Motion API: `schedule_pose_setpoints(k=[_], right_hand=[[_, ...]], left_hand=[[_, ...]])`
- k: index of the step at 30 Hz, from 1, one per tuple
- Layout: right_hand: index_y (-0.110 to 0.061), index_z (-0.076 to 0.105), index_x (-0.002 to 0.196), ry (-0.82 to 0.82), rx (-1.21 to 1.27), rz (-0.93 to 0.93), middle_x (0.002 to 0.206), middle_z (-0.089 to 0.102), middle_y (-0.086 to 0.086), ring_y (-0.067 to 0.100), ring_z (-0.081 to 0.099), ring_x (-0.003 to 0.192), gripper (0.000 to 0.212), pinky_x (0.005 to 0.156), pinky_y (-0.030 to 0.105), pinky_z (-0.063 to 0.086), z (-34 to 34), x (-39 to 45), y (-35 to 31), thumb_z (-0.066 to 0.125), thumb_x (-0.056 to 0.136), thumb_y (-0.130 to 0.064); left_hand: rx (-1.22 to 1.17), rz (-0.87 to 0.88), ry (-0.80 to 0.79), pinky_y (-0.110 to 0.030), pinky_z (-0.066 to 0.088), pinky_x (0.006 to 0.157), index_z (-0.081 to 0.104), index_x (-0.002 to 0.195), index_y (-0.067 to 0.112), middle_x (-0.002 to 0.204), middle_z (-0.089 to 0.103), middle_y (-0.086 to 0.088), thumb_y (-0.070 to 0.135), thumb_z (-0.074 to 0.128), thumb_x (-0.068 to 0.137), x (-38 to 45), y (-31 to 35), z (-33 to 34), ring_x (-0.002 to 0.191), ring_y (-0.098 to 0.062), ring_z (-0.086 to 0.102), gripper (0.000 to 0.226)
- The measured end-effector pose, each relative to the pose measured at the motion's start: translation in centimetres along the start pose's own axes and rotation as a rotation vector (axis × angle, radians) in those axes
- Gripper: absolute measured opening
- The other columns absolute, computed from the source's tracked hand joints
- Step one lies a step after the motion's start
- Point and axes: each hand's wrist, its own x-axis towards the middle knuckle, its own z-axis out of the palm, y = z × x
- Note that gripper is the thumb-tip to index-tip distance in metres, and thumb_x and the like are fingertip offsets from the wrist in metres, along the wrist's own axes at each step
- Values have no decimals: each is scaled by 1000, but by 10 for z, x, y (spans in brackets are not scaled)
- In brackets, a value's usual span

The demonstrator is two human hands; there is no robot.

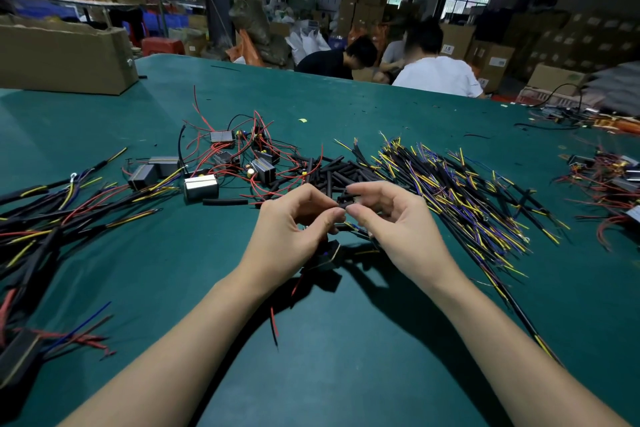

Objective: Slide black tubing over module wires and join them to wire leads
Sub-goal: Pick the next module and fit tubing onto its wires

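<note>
A short piece of black tubing [346, 205] sits between the two hands above the middle of the green table [363, 340], pinched at one end by the thumb and forefinger of the left hand [294, 218] and at the other by those of the right hand [388, 218]. Below the left hand hangs a small dark rectangular module [327, 253], its thin red wire [273, 317] trailing toward the near edge. Just behind the hands lies a heap of loose black tubing pieces [332, 170]. To the right spreads a pile of black-sheathed leads with yellow and blue wires [460, 191]; behind on the left lie grey boxy modules with red wires [239, 156].
</note>
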Motion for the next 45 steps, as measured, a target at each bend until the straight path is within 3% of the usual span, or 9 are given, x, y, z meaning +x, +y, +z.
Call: schedule_pose_setpoints(k=[11,14,16,22,28,33,40,43,45], right_hand=[[-18,67,72,9,-33,47,61,64,-9,1,52,58,18,61,13,42,-15,3,-6,67,86,-6],[-15,67,75,14,-15,51,63,63,-9,1,53,58,16,62,12,43,-16,4,-7,65,87,-5],[-13,67,76,-11,-12,51,65,64,-6,2,53,60,14,64,13,45,-14,5,-9,65,87,-4],[-15,71,84,47,8,89,70,68,-3,-1,55,57,9,55,9,42,-28,12,-16,67,85,-8],[-19,75,76,-19,-690,256,62,63,-10,-5,51,58,6,53,3,36,-52,13,9,74,81,-23],[-19,75,87,-65,-773,269,75,65,-7,-4,54,68,6,58,3,36,-39,11,16,73,82,-22],[-15,72,108,-181,-876,197,67,52,-15,-1,46,62,22,64,16,34,-33,12,13,59,89,-13],[-11,75,94,-2,-620,208,59,56,-14,-5,50,53,18,54,6,35,-34,13,10,60,87,-5],[-8,71,91,126,-117,303,61,60,-7,2,50,53,13,53,10,39,-35,13,4,60,87,-1]], left_hand=[[284,102,-71,-13,35,71,61,68,5,77,61,-5,6,69,84,2,0,-13,78,-18,57,17],[283,98,-121,-8,33,75,66,88,13,89,63,3,13,67,87,1,1,-10,87,-12,58,2],[269,125,-90,-5,33,76,67,103,15,95,65,8,18,68,87,0,4,-5,89,-4,58,17],[183,113,55,-5,36,67,74,83,12,76,70,2,2,71,81,2,5,1,71,-3,59,11],[158,67,49,-5,36,67,72,81,11,76,69,4,4,70,83,1,3,1,71,0,58,7],[125,27,2,-15,43,74,68,82,12,83,69,4,8,70,84,-1,4,4,81,-4,62,5],[-72,-124,5,-21,50,66,71,86,12,74,71,3,7,70,84,1,6,8,65,-10,64,6],[-164,-180,35,-12,44,62,75,86,12,70,71,8,7,69,84,1,7,8,60,2,58,8],[-208,-194,52,-11,44,59,75,82,14,66,69,9,6,68,84,2,8,8,58,2,56,11]])
